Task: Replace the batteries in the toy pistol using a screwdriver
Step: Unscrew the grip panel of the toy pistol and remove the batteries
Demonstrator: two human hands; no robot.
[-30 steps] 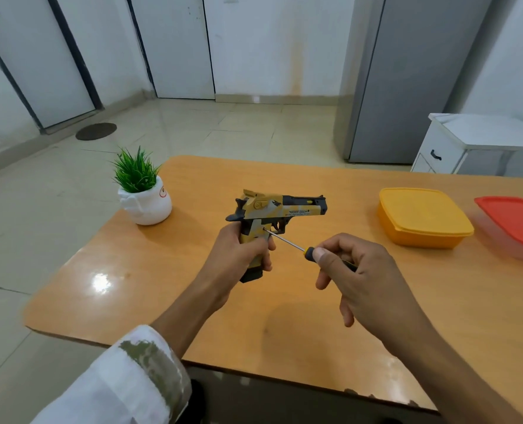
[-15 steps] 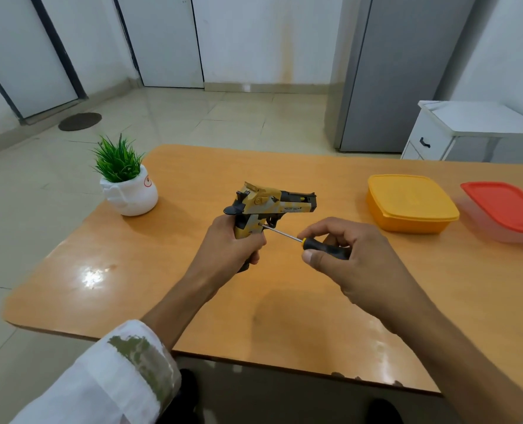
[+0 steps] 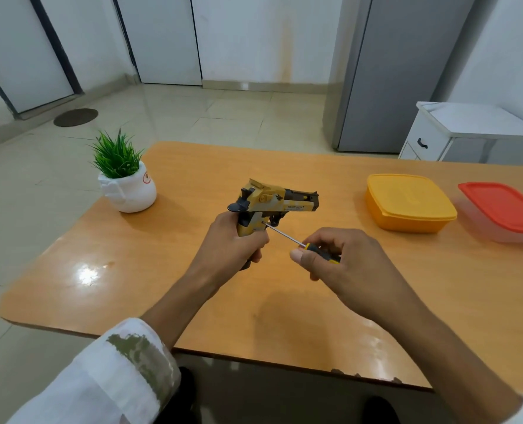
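A yellow and black camouflage toy pistol (image 3: 274,203) is held above the wooden table (image 3: 162,270), barrel pointing right. My left hand (image 3: 232,243) grips its handle from the left, hiding most of the grip. A thin screwdriver (image 3: 287,237) with a black and yellow handle has its tip at a screw hole on the side of the grip. My right hand (image 3: 342,264) pinches the screwdriver's handle with fingers and thumb, just right of the pistol. No batteries are in view.
A small green plant in a white pot (image 3: 125,185) stands at the table's left rear. A yellow lidded box (image 3: 407,203) and a clear box with a red lid (image 3: 505,209) sit at the right. A white cabinet (image 3: 456,133) and a grey fridge (image 3: 391,71) stand behind the table.
The screwdriver tip stays on the pistol's grip while my right fingers shift on the handle, as in turning. The camera view has drifted a little; both hands keep their hold.
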